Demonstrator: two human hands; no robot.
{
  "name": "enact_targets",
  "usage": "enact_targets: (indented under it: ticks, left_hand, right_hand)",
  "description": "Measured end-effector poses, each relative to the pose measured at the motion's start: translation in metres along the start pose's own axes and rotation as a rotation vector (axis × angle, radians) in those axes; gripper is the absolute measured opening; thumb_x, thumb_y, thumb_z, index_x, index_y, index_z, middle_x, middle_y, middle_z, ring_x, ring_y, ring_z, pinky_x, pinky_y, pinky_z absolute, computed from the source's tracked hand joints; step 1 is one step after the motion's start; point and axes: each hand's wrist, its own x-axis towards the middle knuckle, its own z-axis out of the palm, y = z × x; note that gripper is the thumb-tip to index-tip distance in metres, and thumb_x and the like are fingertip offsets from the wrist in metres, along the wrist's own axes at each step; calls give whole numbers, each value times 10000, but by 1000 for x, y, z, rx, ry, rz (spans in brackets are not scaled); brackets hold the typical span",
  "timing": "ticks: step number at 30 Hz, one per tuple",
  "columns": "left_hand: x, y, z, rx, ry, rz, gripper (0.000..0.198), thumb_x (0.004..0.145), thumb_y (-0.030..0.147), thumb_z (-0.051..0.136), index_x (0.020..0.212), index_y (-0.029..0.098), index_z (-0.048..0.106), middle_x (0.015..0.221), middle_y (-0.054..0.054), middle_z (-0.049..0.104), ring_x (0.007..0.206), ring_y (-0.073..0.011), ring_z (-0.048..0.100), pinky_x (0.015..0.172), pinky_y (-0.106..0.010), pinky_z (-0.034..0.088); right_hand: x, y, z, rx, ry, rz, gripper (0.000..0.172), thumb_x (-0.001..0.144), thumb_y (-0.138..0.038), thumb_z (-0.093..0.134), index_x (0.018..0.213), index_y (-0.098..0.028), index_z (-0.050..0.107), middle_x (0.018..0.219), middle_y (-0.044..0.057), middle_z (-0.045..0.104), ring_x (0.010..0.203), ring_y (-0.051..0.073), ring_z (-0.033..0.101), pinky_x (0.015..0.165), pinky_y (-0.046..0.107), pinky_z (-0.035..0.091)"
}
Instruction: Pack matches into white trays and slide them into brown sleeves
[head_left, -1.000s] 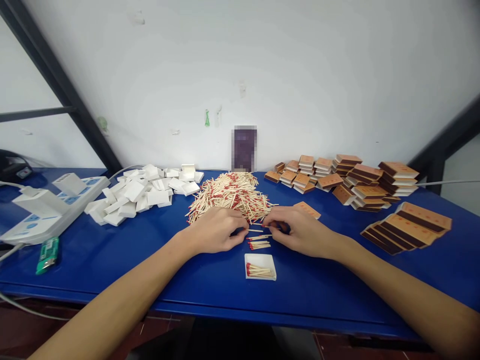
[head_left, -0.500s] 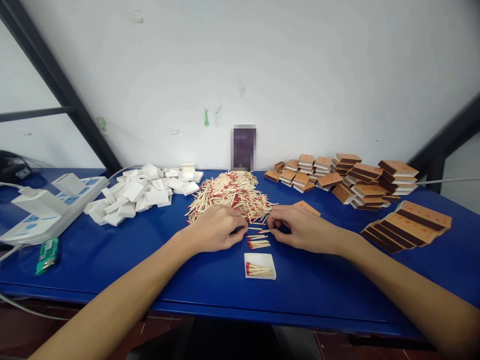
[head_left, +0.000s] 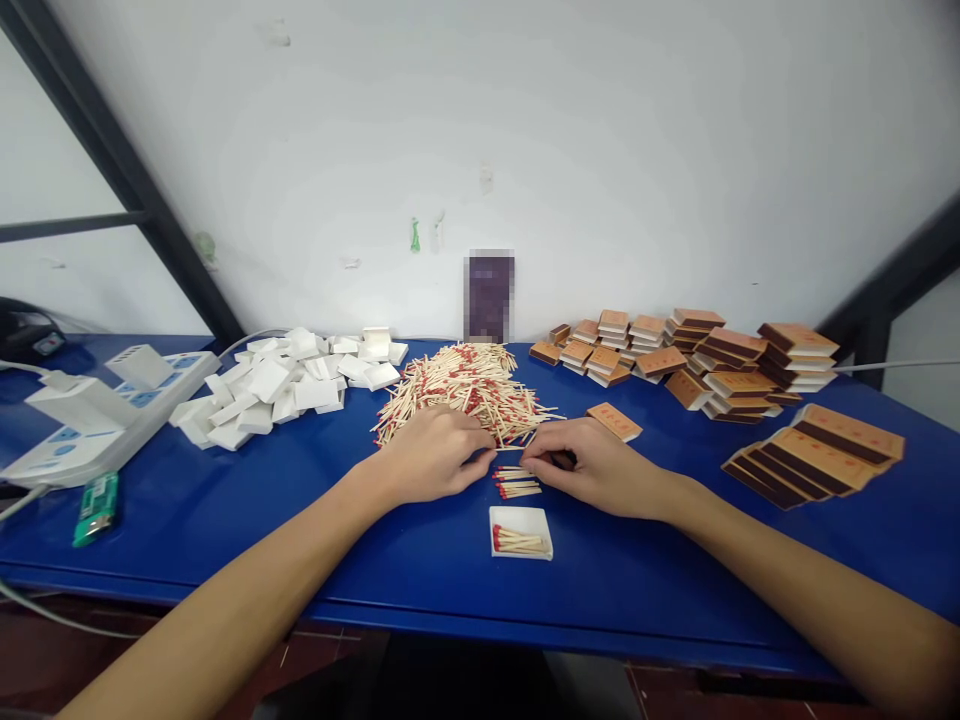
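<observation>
My left hand [head_left: 442, 452] rests along the front of a big pile of matches [head_left: 469, 385], its thumb and forefinger pinched at the end of a single match [head_left: 509, 449]. Facing it, my right hand [head_left: 574, 462] has thumb and forefinger closed over the right end of a match at the top of a short row of matches [head_left: 517, 489]; its fingertips partly cover that match. The row's red heads point left. Nearer me lies a white matchbox tray [head_left: 532, 517] with several matches in its lower part.
White empty trays [head_left: 289, 380] are heaped at the left. Brown matchboxes [head_left: 720, 355] stand stacked at the right, with a fanned row of matchbox sleeves [head_left: 817, 450] before them. One matchbox [head_left: 615, 420] lies behind my right hand. A power strip [head_left: 112, 430] and a green lighter [head_left: 96, 508] are far left.
My right hand has shifted slightly left and brought its match to the top of the row. My left hand has barely moved; its match sits a little farther from me.
</observation>
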Motion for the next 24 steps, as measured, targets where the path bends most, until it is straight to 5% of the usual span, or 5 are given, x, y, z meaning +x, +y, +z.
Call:
enact_targets:
  ticks: [6, 12, 19, 24]
  left_hand:
    - [1, 5, -2, -5, -42, 23, 255, 983, 276, 472, 948, 182, 707, 798, -23, 673, 727, -159, 624, 686, -286, 419]
    - [1, 9, -5, -60, -91, 45, 283, 985, 305, 465, 958, 174, 714, 834, -37, 684, 758, -172, 625, 744, -314, 421]
    - [-1, 9, -7, -129, -118, 58, 246, 916, 268, 491, 1002, 208, 713, 824, -29, 680, 755, -178, 617, 750, -334, 401]
    - [-1, 9, -6, -142, -113, 53, 233, 917, 318, 514, 962, 219, 720, 796, -21, 667, 738, -176, 604, 745, -335, 396]
  right_hand:
    - [-6, -7, -10, -95, 159, -57, 69, 891, -253, 579, 885, -185, 588, 834, 21, 547, 652, 124, 488, 591, 257, 391]
    - [-7, -14, -10, -159, -21, -63, 230, 884, -284, 598, 1100, -211, 628, 1011, 62, 586, 840, 182, 579, 706, 304, 455]
    - [-6, -12, -9, -167, -131, 5, 316, 887, -458, 631, 1077, -213, 691, 994, 59, 609, 923, 212, 591, 786, 345, 466]
    - [-4, -9, -7, -116, -141, 5, 248, 908, -427, 618, 993, -216, 716, 918, 39, 606, 854, 181, 585, 743, 310, 448]
